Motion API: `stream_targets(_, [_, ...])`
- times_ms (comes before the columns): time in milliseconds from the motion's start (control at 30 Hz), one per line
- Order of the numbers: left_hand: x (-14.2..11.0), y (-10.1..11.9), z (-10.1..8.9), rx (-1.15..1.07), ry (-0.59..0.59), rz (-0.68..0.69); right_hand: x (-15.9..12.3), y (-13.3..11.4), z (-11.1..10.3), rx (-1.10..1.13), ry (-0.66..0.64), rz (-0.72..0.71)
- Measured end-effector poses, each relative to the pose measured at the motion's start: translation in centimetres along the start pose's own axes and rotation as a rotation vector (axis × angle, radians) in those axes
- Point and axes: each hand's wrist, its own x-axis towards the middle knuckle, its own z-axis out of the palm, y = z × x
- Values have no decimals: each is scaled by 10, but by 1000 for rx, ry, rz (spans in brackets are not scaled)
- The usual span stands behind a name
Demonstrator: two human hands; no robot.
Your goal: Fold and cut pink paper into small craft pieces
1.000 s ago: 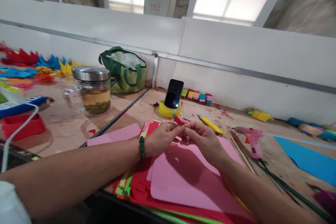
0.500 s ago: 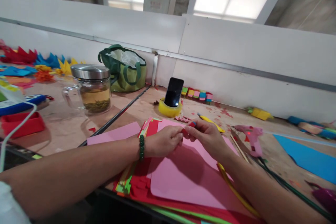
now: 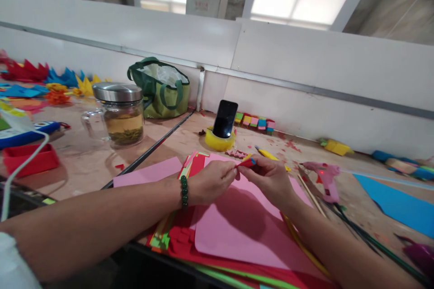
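Note:
Between my two hands is a small folded piece of coloured paper, mostly red with blue and yellow edges. My left hand, with a green bead bracelet at the wrist, pinches its left end. The fingers of my right hand are closed on its right side. Both hands are just above a pink sheet, which lies on a stack of red, yellow and green paper. Behind my right hand lies a yellow utility knife.
A pink glue gun with a lit red light stands at right, near a blue sheet. A phone leans in a yellow tape roll. At left are a glass tea mug, a green bag and a red box.
My right fingers have shifted slightly right, and more of the folded paper shows between my hands, with its blue and yellow edges visible.

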Motion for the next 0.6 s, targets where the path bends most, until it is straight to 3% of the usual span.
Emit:
stream_targets(67, [0,0,1,-19,12,-21,-3,0,1,-127,39,-105])
stream_targets(167, [-1,1,4,-79,23,-41,-9,0,0,-379,79,-376])
stream_targets(333, [-3,6,7,-215,52,-80,-14,0,-1,-744,33,-726])
stream_targets(467, [-3,11,9,-337,49,-82,-15,-4,-2,-880,43,-832])
stream_targets(600, [-2,12,5,-453,30,-15,-15,-8,-2,-900,-1,-821])
